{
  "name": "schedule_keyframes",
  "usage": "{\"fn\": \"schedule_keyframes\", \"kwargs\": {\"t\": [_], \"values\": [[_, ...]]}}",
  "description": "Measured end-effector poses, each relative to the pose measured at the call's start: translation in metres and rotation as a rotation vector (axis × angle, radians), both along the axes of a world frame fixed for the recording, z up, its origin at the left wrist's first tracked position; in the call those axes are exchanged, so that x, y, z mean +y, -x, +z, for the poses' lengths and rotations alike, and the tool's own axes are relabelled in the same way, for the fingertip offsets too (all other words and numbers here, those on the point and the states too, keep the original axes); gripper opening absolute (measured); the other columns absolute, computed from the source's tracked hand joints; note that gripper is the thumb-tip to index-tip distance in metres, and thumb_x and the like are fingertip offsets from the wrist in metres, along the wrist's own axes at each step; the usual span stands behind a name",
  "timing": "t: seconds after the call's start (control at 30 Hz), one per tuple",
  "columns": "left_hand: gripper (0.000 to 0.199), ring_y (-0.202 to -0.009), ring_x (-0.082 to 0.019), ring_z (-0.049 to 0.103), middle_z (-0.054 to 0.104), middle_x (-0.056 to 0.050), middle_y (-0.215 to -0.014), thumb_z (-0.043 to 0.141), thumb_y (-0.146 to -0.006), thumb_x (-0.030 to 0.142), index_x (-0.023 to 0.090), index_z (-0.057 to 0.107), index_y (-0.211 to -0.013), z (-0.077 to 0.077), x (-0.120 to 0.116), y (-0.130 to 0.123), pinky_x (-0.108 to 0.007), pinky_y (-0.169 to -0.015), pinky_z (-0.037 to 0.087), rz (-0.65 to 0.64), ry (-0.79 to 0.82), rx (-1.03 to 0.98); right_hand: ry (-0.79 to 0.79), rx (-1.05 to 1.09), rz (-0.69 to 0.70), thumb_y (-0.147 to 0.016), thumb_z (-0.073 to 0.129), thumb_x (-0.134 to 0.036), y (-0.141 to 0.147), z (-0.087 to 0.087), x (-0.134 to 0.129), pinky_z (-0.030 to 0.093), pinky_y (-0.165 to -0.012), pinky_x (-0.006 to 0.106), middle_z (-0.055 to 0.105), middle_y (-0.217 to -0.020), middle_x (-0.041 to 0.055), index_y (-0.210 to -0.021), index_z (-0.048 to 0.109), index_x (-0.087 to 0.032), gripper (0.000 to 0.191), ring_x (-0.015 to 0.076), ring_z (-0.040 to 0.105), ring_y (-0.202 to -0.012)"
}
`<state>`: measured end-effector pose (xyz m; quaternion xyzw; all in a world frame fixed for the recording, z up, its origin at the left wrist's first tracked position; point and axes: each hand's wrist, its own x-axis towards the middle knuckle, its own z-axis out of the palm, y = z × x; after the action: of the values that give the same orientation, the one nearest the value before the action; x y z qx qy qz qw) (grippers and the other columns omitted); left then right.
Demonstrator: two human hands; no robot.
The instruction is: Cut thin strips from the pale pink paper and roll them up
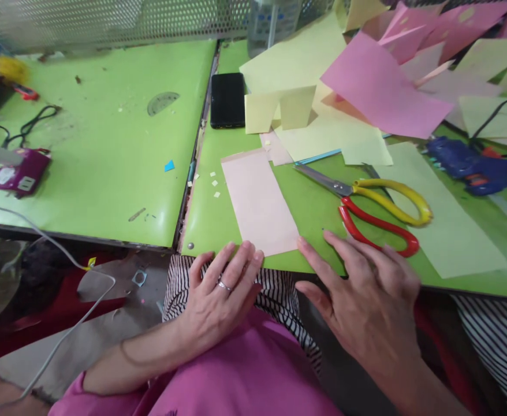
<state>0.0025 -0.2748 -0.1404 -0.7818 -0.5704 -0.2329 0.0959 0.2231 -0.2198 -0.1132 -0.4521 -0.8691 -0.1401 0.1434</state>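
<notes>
A pale pink paper strip (258, 199) lies flat on the green table (314, 208), its near end at the table's front edge. My left hand (223, 294), with a ring on one finger, rests at that edge with fingers spread, its tips touching the strip's near end. My right hand (366, 294) is open, fingers apart, its tips on the table just right of the strip's near corner. It holds nothing. Scissors (375, 205) with one yellow and one red handle lie just beyond my right hand.
Loose yellow sheets (297, 63) and pink sheets (379, 86) cover the back right. A black phone (227, 99) lies behind the strip. A blue glue gun (470, 164) sits at right. A second green table (101, 150) at left carries cables and a magenta device (19, 173).
</notes>
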Motion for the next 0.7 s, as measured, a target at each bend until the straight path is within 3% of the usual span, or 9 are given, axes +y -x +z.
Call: {"fn": "schedule_keyframes", "kwargs": {"t": [0.23, 0.4, 0.53, 0.7], "values": [[0.046, -0.124, -0.028, 0.053, 0.066, -0.008, -0.127, 0.069, -0.085, 0.031, 0.024, 0.058, -0.129, 0.005, -0.010, 0.025, -0.045, -0.108, 0.033, 0.010, -0.070, -0.040, -0.051, -0.008, 0.007, -0.090, 0.052, -0.057, 0.009, 0.003, 0.002, 0.039, -0.096, 0.057, 0.065, -0.119, 0.0190, -0.126, 0.065, -0.019, 0.054, 0.0356, 0.056, -0.108], [0.032, -0.121, -0.026, 0.055, 0.067, -0.009, -0.122, 0.066, -0.087, 0.028, 0.022, 0.061, -0.118, 0.016, 0.004, 0.024, -0.044, -0.105, 0.039, 0.028, -0.110, -0.143, 0.025, 0.085, 0.118, -0.097, 0.047, -0.040, 0.003, 0.020, 0.017, 0.044, -0.090, 0.045, 0.071, -0.109, 0.0144, -0.125, 0.063, -0.012, 0.042, 0.0282, 0.060, -0.099], [0.031, -0.122, -0.024, 0.055, 0.066, -0.008, -0.124, 0.060, -0.092, 0.031, 0.020, 0.060, -0.121, 0.028, 0.025, 0.014, -0.041, -0.106, 0.040, -0.090, -0.073, -0.148, -0.031, 0.124, 0.104, -0.099, 0.046, -0.031, -0.015, 0.042, 0.045, 0.047, -0.086, 0.042, 0.072, -0.107, 0.0126, -0.117, 0.066, -0.011, 0.034, 0.0266, 0.063, -0.096], [0.049, -0.133, -0.022, 0.047, 0.056, -0.010, -0.140, 0.052, -0.096, 0.044, 0.016, 0.050, -0.136, 0.031, 0.048, -0.007, -0.039, -0.110, 0.038, -0.315, -0.040, -0.044, -0.078, 0.065, 0.110, -0.098, 0.047, -0.027, -0.033, 0.054, 0.069, 0.049, -0.082, 0.040, 0.074, -0.100, 0.0125, -0.109, 0.069, -0.009, 0.030, 0.0248, 0.065, -0.089]]}}
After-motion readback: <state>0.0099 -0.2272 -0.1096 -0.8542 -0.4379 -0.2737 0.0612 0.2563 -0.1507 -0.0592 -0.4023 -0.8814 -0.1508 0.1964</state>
